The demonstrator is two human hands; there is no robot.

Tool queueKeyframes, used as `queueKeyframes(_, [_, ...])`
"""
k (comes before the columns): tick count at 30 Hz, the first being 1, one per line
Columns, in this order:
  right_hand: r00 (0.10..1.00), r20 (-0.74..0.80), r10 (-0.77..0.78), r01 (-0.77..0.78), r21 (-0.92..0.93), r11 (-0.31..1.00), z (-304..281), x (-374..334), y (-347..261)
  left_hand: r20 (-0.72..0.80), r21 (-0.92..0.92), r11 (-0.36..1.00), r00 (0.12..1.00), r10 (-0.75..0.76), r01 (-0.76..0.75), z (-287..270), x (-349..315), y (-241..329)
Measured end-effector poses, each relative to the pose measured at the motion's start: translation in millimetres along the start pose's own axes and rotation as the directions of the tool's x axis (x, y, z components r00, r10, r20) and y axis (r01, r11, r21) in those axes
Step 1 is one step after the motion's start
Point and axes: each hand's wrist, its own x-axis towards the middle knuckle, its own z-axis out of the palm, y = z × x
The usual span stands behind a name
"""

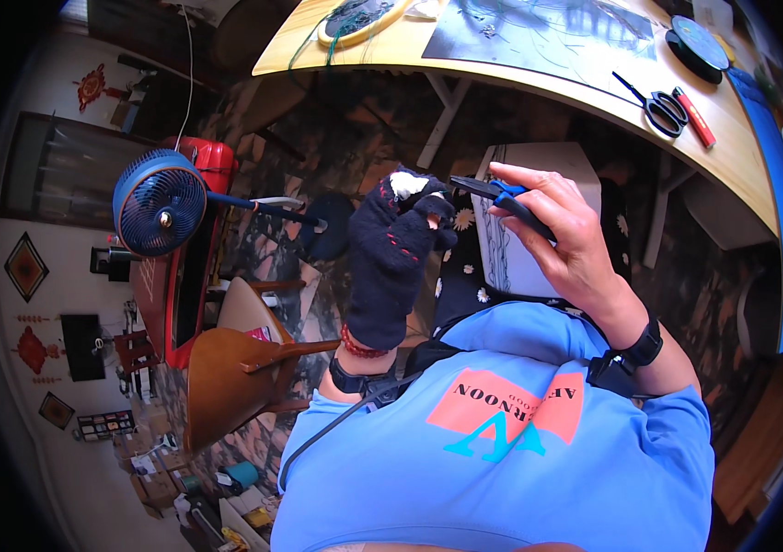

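My left hand (398, 241) wears a dark, worn fabric glove with red stitches and a white patch near the fingertips. Its fingers are curled together, and whatever they pinch is too small or hidden to name. Facing it, my bare right hand (562, 228) is closed round a pair of pliers (509, 198) with blue and black handles. The dark jaws point left, close to the gloved fingertips. Behind both hands a white box-like piece (539, 248) with dark line drawing on its side rests over my dark, daisy-patterned lap cloth (465, 268).
A wooden table (355, 57) spans the far side, bearing a grey sheet (539, 41), black scissors (660, 109), a red lighter (693, 117) and an oval tray with green threads (359, 20). Left stand a blue fan (163, 204) and a brown chair (226, 382).
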Motion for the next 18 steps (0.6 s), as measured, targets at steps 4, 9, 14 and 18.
queueKeyframes(4, [1.000, -0.009, 0.009, -0.009, -0.041, 0.999, -0.5, -1.9, 0.7, 0.049, -0.071, 0.996, 0.998, 0.048, -0.044, -3.5, 0.0, -0.8])
queueKeyframes(9, [0.998, -0.032, -0.050, 0.047, -0.083, 0.995, -0.1, 2.4, -1.7, 0.025, -0.106, 0.994, 0.999, -0.029, 0.032, -0.4, -0.6, 0.7])
queueKeyframes(14, [0.998, -0.043, -0.053, 0.050, -0.084, 0.995, -0.4, 5.2, -2.4, 0.026, -0.080, 0.997, 1.000, -0.016, 0.018, -0.8, -0.5, -3.3])
queueKeyframes(18, [0.998, -0.036, -0.045, 0.044, -0.046, 0.998, 1.4, 4.4, -4.8, 0.036, -0.102, 0.995, 0.999, -0.017, 0.021, -2.7, -1.8, -8.1])
